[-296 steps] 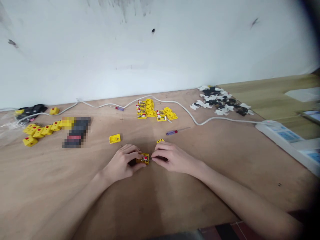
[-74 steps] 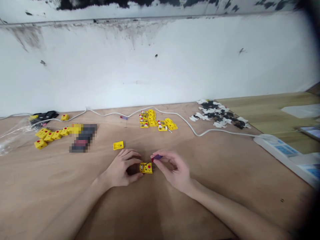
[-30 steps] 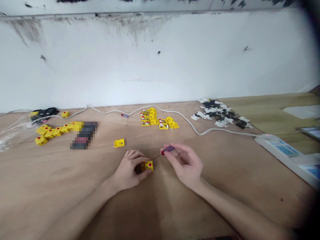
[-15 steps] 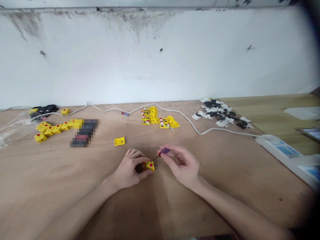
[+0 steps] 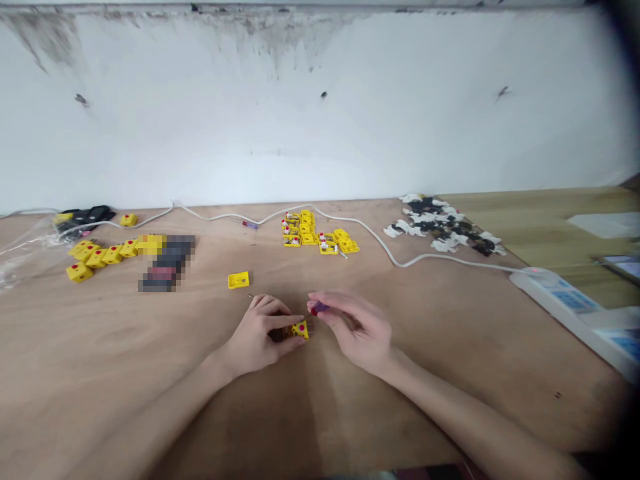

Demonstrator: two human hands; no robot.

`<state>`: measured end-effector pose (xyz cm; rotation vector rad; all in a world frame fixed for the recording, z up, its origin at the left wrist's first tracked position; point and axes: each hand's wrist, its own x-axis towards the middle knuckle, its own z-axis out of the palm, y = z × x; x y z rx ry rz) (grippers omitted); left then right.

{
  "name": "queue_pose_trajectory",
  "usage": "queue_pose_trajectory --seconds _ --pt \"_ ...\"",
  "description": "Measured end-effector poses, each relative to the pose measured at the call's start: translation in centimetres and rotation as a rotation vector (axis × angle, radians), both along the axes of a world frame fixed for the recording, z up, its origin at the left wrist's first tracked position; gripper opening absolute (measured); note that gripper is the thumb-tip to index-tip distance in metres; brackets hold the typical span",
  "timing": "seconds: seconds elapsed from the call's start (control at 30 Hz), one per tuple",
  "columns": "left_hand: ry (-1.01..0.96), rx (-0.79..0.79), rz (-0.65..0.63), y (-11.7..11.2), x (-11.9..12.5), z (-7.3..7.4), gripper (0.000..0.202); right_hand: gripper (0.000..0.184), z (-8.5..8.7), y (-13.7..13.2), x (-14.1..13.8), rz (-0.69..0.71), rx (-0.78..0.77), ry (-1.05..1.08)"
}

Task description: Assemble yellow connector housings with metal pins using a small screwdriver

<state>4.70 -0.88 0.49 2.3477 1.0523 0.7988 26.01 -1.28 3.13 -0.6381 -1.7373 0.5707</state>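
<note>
Between the thumb and fingers of my left hand (image 5: 260, 337) is a small yellow plastic box (image 5: 300, 329) with a red button on it. My right hand (image 5: 357, 331) is closed round the purple and red handle of a screwdriver (image 5: 320, 307). The screwdriver's shaft slants toward the box; whether its tip touches is too small to tell. Just beyond my left hand lies an open yellow half-shell (image 5: 239, 280). A small metal piece (image 5: 251, 296) shows by my left fingers.
Open yellow shells with metal parts (image 5: 300, 228) stand near the wall. Several yellow boxes (image 5: 97, 257) line the left, near a blurred dark object (image 5: 167, 263). Another screwdriver (image 5: 249, 225) lies by a white cable (image 5: 355, 221). Black and white pieces (image 5: 445, 225) and a power strip (image 5: 560, 300) are right.
My right hand has moved left with the screwdriver, bringing its handle closer to the yellow box. My left hand holds the box in nearly the same place.
</note>
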Motion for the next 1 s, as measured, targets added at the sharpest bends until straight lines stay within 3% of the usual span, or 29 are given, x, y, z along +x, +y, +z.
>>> queue_pose_trajectory --seconds 0.27,0.43,0.7,1.0 --pt "0.012 -0.016 -0.015 0.0 0.0 0.0 0.028 0.042 0.1 0.0 0.4 0.061 -0.092 -0.053" --pt "0.024 -0.032 -0.013 0.1 0.0 0.0 0.028 0.040 0.7 0.7 0.7 -0.031 -0.015 -0.055" --pt "0.026 -0.033 -0.012 0.0 0.0 0.1 0.030 0.042 1.7 1.0 0.9 -0.005 0.042 -0.121" --pt "0.014 -0.033 -0.007 -0.1 -0.1 0.1 0.030 0.033 2.4 1.9 1.1 0.019 -0.029 -0.231"
